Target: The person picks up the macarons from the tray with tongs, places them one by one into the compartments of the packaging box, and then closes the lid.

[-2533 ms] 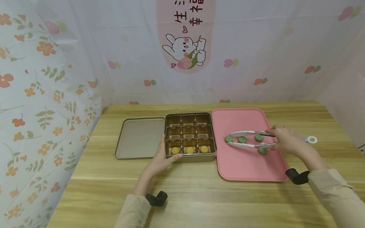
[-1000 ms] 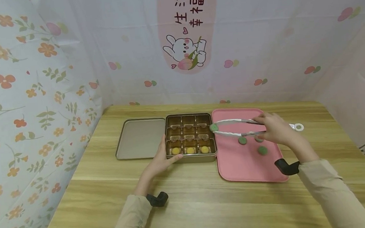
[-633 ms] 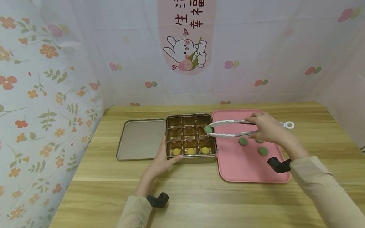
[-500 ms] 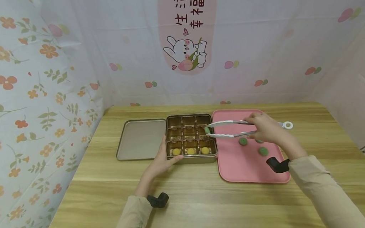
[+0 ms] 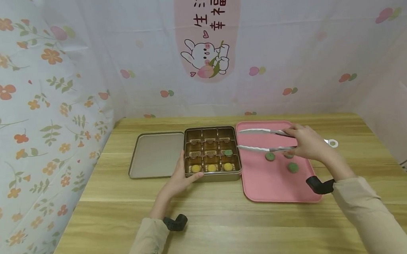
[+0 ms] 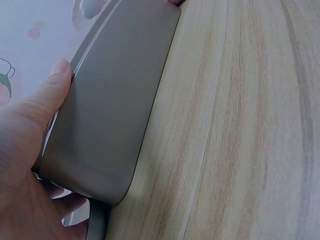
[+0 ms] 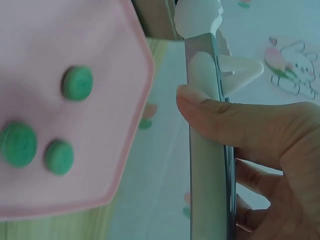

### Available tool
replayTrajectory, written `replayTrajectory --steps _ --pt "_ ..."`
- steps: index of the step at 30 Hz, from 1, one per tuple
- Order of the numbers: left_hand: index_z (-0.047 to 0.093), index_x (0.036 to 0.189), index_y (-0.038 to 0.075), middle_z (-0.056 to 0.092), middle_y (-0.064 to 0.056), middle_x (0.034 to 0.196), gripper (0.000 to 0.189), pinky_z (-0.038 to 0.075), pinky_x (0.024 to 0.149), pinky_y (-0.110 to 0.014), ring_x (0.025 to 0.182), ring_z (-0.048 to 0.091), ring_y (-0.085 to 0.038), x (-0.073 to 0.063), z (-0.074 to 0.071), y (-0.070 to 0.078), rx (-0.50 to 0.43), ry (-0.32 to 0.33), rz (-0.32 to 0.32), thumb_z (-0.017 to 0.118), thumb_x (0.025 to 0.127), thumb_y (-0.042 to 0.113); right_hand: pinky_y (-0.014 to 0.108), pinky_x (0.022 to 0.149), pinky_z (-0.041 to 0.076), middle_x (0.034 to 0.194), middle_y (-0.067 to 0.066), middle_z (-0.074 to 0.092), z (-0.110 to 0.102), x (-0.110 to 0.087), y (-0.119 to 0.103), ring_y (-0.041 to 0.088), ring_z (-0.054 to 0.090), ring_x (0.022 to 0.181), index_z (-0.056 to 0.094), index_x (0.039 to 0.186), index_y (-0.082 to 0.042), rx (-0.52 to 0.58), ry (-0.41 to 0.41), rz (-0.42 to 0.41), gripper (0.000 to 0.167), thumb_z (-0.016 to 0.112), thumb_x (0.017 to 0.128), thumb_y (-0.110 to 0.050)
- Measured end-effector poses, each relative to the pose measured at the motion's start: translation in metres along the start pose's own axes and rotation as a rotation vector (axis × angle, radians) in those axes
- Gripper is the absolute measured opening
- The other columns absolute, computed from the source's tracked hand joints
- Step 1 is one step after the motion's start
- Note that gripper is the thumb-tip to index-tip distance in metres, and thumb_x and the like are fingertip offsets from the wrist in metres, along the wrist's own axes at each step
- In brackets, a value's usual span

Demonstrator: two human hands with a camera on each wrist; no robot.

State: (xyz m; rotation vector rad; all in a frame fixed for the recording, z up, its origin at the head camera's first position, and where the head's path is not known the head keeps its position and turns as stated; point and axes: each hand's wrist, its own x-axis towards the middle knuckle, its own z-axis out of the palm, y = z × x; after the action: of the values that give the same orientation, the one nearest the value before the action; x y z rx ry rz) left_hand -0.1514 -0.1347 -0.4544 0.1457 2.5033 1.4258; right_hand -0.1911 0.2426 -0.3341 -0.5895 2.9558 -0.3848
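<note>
In the head view my left hand (image 5: 179, 178) holds the front left corner of a metal box (image 5: 225, 177), thumb along the front rim and fingers at the left side. A brown divided insert lines the box. Its front row carries yellow balls (image 5: 212, 167), one per compartment, and a green round cookie (image 5: 228, 152) lies in the right compartment of the middle row. My right hand (image 5: 309, 144) grips metal tongs (image 7: 205, 175) with white tips. The tong arms stand apart with nothing between them, tips by the box's right edge.
A pink tray (image 5: 265, 188) adjoins the box on the right and bears three green round cookies (image 7: 78, 82). Left of the box lies a flat metal lid (image 5: 155, 154). Behind the wooden table (image 5: 204, 230) hangs a printed cloth (image 5: 129, 49).
The tongs lifted a green cookie from the tray and carried it left into the box. They have since let go and drawn back right. The left hand stayed on the box.
</note>
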Motion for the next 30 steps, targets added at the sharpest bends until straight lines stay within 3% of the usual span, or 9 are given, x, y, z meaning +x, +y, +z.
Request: replayTrajectory --steps 5,15,25,30 --pt "-0.018 0.145 0.014 -0.014 -0.014 0.153 0.109 0.006 0.114 -0.051 0.141 -0.004 -0.034 0.001 -0.001 -0.001 0.005 0.0 0.001 0.063 0.08 0.049 0.064 0.084 0.04 0.124 0.035 0.044 0.0 -0.012 0.02 0.054 0.041 0.109 0.044 0.129 0.009 -0.026 -0.018 0.027 0.073 0.076 0.071 -0.019" --pt "-0.017 0.145 0.013 -0.013 -0.013 0.153 0.107 0.005 0.114 -0.05 0.141 -0.004 -0.033 0.0 -0.003 0.001 0.009 -0.001 0.0 0.063 0.082 0.045 0.054 0.072 0.044 0.106 0.028 0.056 0.008 -0.028 0.05 0.045 0.053 0.091 0.055 0.116 0.009 -0.084 -0.042 0.023 0.063 0.08 0.063 -0.012" --pt "-0.018 0.145 0.013 -0.013 -0.014 0.153 0.106 0.006 0.114 -0.051 0.141 -0.004 -0.034 -0.001 -0.002 0.002 0.005 -0.011 -0.002 0.063 0.083 0.042 0.058 0.076 0.041 0.105 0.029 0.056 0.01 -0.031 0.061 0.047 0.05 0.091 0.054 0.115 0.01 -0.114 -0.083 0.043 0.063 0.081 0.063 -0.013" --pt "-0.018 0.145 0.013 -0.013 -0.014 0.153 0.107 0.005 0.114 -0.05 0.141 -0.004 -0.034 -0.001 -0.001 0.003 0.005 -0.011 -0.001 0.063 0.082 0.044 0.055 0.072 0.043 0.103 0.027 0.056 0.01 -0.032 0.063 0.045 0.051 0.088 0.055 0.115 0.011 -0.118 -0.094 0.044 0.06 0.08 0.065 -0.013"
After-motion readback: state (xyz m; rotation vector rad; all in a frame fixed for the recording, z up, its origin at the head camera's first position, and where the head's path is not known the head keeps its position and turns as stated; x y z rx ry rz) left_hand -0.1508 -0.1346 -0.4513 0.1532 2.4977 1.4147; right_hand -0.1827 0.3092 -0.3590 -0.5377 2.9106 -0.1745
